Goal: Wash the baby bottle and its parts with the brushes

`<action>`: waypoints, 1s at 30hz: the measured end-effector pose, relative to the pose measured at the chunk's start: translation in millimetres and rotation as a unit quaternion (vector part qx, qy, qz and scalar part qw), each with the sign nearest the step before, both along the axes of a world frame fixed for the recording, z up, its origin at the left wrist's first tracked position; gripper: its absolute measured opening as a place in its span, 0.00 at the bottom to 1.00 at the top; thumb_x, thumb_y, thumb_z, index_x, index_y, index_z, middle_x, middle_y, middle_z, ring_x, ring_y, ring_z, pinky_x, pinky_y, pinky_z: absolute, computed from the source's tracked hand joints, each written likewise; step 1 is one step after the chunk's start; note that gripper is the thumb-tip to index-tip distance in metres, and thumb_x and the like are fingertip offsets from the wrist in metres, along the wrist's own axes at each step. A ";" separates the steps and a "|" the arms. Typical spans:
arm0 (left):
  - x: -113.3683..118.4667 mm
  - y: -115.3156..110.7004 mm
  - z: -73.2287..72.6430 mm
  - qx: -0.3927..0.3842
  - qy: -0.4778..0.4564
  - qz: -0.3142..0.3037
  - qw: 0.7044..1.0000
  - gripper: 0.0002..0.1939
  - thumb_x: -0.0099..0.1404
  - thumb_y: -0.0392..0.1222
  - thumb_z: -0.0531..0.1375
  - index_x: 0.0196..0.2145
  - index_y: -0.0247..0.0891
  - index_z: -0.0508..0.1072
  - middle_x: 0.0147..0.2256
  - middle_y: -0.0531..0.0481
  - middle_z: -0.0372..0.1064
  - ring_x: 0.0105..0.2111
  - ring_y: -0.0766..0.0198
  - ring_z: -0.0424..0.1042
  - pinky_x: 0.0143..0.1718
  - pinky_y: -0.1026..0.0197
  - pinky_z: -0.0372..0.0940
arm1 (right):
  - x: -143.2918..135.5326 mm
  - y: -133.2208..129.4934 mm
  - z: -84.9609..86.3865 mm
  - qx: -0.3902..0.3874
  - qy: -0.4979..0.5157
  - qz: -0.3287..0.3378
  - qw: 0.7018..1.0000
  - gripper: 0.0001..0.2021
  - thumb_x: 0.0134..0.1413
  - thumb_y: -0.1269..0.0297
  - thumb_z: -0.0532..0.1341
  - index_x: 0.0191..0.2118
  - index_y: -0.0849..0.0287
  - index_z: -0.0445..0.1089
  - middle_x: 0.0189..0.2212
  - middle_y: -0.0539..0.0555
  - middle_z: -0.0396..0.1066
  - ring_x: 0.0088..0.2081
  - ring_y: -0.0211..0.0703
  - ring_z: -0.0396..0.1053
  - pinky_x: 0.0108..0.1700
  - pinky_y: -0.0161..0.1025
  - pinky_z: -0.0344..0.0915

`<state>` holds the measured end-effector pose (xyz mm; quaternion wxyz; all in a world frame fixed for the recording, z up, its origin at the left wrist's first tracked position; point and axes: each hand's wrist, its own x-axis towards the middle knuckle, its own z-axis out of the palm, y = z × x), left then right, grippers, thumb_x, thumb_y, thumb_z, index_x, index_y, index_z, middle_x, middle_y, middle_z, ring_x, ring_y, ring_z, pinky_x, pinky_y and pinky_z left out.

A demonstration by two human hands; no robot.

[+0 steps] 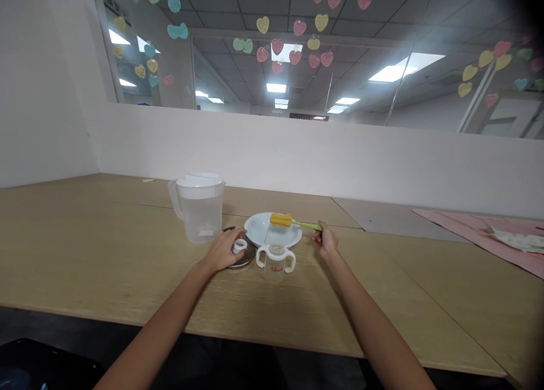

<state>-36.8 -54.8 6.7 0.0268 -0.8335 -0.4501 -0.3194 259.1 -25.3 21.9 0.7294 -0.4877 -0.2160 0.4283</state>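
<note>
My right hand [326, 240] is closed on the green handle of a brush with a yellow sponge head [281, 220], which is over a white plate [255, 229]. My left hand [226, 249] has its fingers wrapped round a small white ring [239, 245] above a dark round dish [246, 258]. Between the hands, in front of the plate, a clear bottle [275, 270] with two white handles and red lettering stands upright, its top uncovered. Behind my left hand is a lidded, translucent pitcher [203, 211] with its handle to the left.
The wooden table [127, 254] runs back to a white wall below a window with heart-shaped notes. On the right lie a grey mat [391, 220] and a pink cloth [471, 228] with a white packet [518, 241]. A dark object is below the table edge at lower left.
</note>
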 end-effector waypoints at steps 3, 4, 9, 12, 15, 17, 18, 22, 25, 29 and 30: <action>1.0 -0.3 0.4 -0.012 0.005 -0.003 1.000 0.24 0.51 0.43 0.57 0.47 0.39 0.61 0.42 0.47 0.66 0.41 0.58 0.66 0.44 0.57 0.58 | -0.4 -0.2 -0.2 -0.001 -0.001 -0.001 1.000 0.11 0.45 0.67 0.58 0.18 0.60 0.56 0.07 0.43 0.53 0.10 0.27 0.46 0.12 0.27 0.55; 1.5 -0.9 1.0 -0.017 0.005 -0.001 1.000 0.25 0.50 0.44 0.58 0.47 0.39 0.61 0.42 0.47 0.66 0.40 0.58 0.66 0.43 0.58 0.59 | -0.5 -0.1 -0.4 -0.002 0.000 -0.001 1.000 0.11 0.45 0.67 0.58 0.18 0.60 0.56 0.07 0.43 0.53 0.10 0.27 0.46 0.12 0.27 0.55; 4.4 -6.7 7.0 -0.046 -0.003 0.030 0.998 0.26 0.49 0.44 0.59 0.47 0.40 0.62 0.43 0.46 0.64 0.39 0.58 0.66 0.39 0.59 0.60 | -0.8 0.1 -0.7 -0.002 -0.007 0.001 1.000 0.12 0.45 0.67 0.58 0.18 0.60 0.56 0.07 0.43 0.53 0.10 0.27 0.46 0.13 0.28 0.56; 4.3 -8.8 9.6 -0.061 0.000 0.040 0.997 0.25 0.49 0.46 0.58 0.46 0.41 0.62 0.41 0.48 0.65 0.36 0.59 0.66 0.35 0.61 0.60 | -1.3 -0.7 -0.3 -0.003 -0.006 0.000 1.000 0.11 0.45 0.68 0.58 0.18 0.60 0.56 0.07 0.43 0.53 0.10 0.27 0.46 0.13 0.28 0.56; 2.6 -8.7 10.3 -0.056 0.009 0.046 0.997 0.24 0.51 0.47 0.58 0.45 0.40 0.62 0.36 0.49 0.66 0.33 0.61 0.66 0.33 0.61 0.59 | -1.6 -1.4 0.0 -0.003 -0.006 0.003 1.000 0.11 0.45 0.68 0.57 0.18 0.60 0.56 0.07 0.43 0.53 0.10 0.28 0.46 0.12 0.27 0.55; 2.8 -9.4 11.1 -0.023 0.000 0.042 0.999 0.19 0.54 0.47 0.55 0.43 0.39 0.64 0.32 0.49 0.67 0.32 0.61 0.65 0.34 0.60 0.59 | -1.6 -1.5 0.1 -0.002 -0.006 0.005 1.000 0.11 0.45 0.68 0.57 0.18 0.60 0.56 0.07 0.43 0.53 0.10 0.27 0.46 0.12 0.27 0.55; 4.3 -10.6 11.7 0.001 -0.010 0.036 0.999 0.16 0.56 0.47 0.54 0.40 0.38 0.66 0.30 0.49 0.67 0.32 0.61 0.65 0.35 0.60 0.59 | -1.4 -1.5 0.2 -0.001 -0.006 0.005 1.000 0.11 0.45 0.68 0.57 0.18 0.60 0.56 0.07 0.43 0.53 0.10 0.27 0.46 0.13 0.27 0.55; 24.9 -22.1 15.2 0.108 -0.051 -0.023 0.993 0.14 0.59 0.46 0.50 0.37 0.37 0.68 0.35 0.46 0.68 0.38 0.59 0.65 0.42 0.56 0.58 | -0.2 -1.5 0.5 0.001 -0.008 0.002 1.000 0.12 0.46 0.67 0.57 0.17 0.59 0.55 0.07 0.42 0.52 0.10 0.27 0.47 0.13 0.27 0.55; 52.8 -32.9 14.4 0.136 -0.015 -0.119 0.983 0.21 0.56 0.50 0.53 0.46 0.37 0.65 0.44 0.43 0.66 0.46 0.55 0.62 0.50 0.50 0.53 | 1.3 -1.1 0.6 0.001 -0.010 0.001 1.000 0.12 0.47 0.66 0.56 0.18 0.59 0.56 0.07 0.43 0.53 0.09 0.27 0.47 0.14 0.27 0.55; 84.2 -41.7 6.9 0.101 -0.049 -0.174 0.978 0.22 0.59 0.47 0.52 0.50 0.36 0.60 0.47 0.41 0.63 0.48 0.57 0.62 0.49 0.54 0.57 | 2.2 0.4 0.4 0.012 -0.003 -0.003 1.000 0.11 0.46 0.66 0.57 0.18 0.59 0.56 0.07 0.42 0.52 0.09 0.27 0.47 0.14 0.26 0.55; 88.9 -43.3 4.6 0.080 -0.064 -0.180 0.978 0.23 0.59 0.47 0.53 0.50 0.36 0.59 0.48 0.42 0.63 0.48 0.58 0.62 0.48 0.55 0.58 | 2.2 0.8 0.3 0.014 0.000 -0.003 1.000 0.12 0.46 0.67 0.57 0.18 0.59 0.55 0.07 0.42 0.52 0.09 0.27 0.47 0.13 0.26 0.55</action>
